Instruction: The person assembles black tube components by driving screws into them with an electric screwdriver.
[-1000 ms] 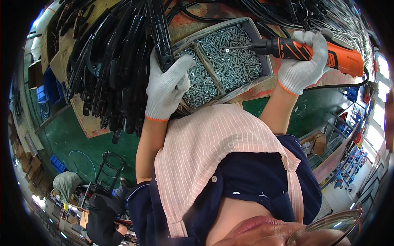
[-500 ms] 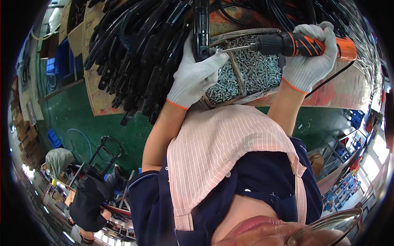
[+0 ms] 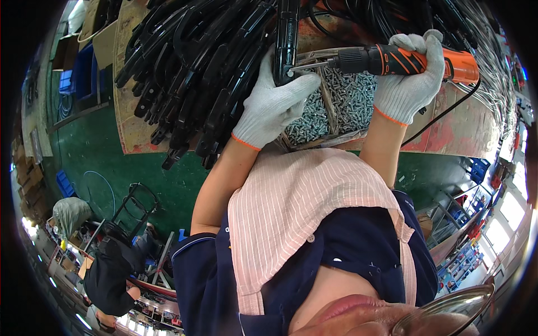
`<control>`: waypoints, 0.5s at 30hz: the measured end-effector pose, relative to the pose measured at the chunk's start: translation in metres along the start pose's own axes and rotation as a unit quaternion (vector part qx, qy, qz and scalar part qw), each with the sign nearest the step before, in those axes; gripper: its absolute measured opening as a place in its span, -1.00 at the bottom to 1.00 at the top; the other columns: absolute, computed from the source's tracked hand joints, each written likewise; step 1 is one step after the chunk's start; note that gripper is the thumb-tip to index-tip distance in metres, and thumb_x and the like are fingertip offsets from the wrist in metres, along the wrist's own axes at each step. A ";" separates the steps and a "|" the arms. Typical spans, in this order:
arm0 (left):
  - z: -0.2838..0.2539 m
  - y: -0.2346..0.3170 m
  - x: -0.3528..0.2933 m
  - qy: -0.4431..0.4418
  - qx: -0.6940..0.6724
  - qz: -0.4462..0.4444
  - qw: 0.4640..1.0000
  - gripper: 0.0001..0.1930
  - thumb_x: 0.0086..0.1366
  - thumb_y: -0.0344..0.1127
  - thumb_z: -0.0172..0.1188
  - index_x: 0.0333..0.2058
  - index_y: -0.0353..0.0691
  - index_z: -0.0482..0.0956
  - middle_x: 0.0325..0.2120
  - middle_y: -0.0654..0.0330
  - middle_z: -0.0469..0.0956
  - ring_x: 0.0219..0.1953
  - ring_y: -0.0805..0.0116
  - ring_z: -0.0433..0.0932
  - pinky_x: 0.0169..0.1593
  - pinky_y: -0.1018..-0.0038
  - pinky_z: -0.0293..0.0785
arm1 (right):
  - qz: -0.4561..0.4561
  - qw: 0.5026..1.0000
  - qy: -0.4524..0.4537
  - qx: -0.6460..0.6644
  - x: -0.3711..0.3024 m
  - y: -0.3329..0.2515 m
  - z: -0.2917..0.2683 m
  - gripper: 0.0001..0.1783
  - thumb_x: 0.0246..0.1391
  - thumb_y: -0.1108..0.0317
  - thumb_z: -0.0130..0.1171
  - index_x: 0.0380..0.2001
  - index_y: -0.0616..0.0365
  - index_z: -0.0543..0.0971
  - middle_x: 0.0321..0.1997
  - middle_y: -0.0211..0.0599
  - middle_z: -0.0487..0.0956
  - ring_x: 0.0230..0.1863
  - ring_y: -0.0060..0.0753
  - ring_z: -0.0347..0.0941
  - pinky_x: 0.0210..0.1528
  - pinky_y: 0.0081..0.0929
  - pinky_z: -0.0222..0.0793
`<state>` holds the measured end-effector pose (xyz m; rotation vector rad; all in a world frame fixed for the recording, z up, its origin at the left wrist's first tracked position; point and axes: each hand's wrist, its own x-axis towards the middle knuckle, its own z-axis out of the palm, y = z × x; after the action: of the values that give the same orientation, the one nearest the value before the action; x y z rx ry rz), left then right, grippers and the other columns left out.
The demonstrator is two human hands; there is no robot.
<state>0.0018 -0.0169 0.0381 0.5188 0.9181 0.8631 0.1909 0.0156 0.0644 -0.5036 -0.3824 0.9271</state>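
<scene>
My left hand [image 3: 272, 109], in a white knit glove with an orange cuff, grips the lower end of a glossy black metal tube [image 3: 287, 36] standing out from the bench. My gloved right hand [image 3: 412, 92] is wrapped round an orange and black electric screwdriver [image 3: 367, 60] held nearly level. Its long thin bit points left, the tip at a small silver screw head on the side of the tube's end, just above my left thumb. Below the bit lies a divided box of silver screws [image 3: 350, 98], partly covered by my hands.
Many black metal parts [image 3: 196, 61] are heaped on the left of the worn bench [image 3: 448, 129]. Black cables and pale wires [image 3: 487, 73] lie at the back and right. The screwdriver's cord hangs near my right wrist. A person in dark clothes [image 3: 109, 274] is behind at the lower left.
The screwdriver has moved left, and its tip now meets the side of the tube's end. The tube and my left hand have shifted slightly right in view. Both grips stay closed.
</scene>
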 end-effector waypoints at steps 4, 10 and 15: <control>-0.006 -0.001 0.000 -0.026 0.001 -0.013 1.000 -0.71 0.36 -0.34 0.10 -0.04 -0.31 0.28 -0.71 0.34 0.34 -0.80 0.67 0.16 -0.74 0.66 0.06 | 0.013 0.999 -0.031 0.013 0.000 -0.003 -0.006 -0.81 0.12 0.48 0.18 -0.20 0.09 0.45 -0.54 -0.36 0.48 -0.48 -0.51 0.43 -0.27 -0.47 0.49; -0.002 -0.006 0.001 0.016 -0.012 0.012 1.000 -0.73 0.40 -0.24 0.03 -0.08 -0.27 0.29 -0.59 0.22 0.44 -0.78 0.63 0.23 -0.75 0.66 0.08 | -0.026 0.999 -0.039 -0.021 -0.001 -0.015 0.007 -0.81 0.14 0.47 0.15 -0.18 0.07 0.44 -0.54 -0.39 0.47 -0.48 -0.54 0.41 -0.28 -0.46 0.44; 0.003 -0.009 0.002 0.051 0.021 -0.002 0.998 -0.60 0.29 -0.30 0.20 0.01 -0.27 0.27 -0.47 0.24 0.47 -0.63 0.62 0.35 -0.64 0.68 0.24 | -0.068 0.991 -0.109 -0.021 -0.005 -0.039 0.020 -0.77 0.17 0.45 0.08 -0.10 0.06 0.39 -0.55 -0.44 0.41 -0.50 -0.59 0.29 -0.28 -0.48 0.35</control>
<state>0.0086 -0.0202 0.0323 0.5125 1.0312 0.8754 0.2035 -0.0032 0.1021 -0.4100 -0.6286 0.8447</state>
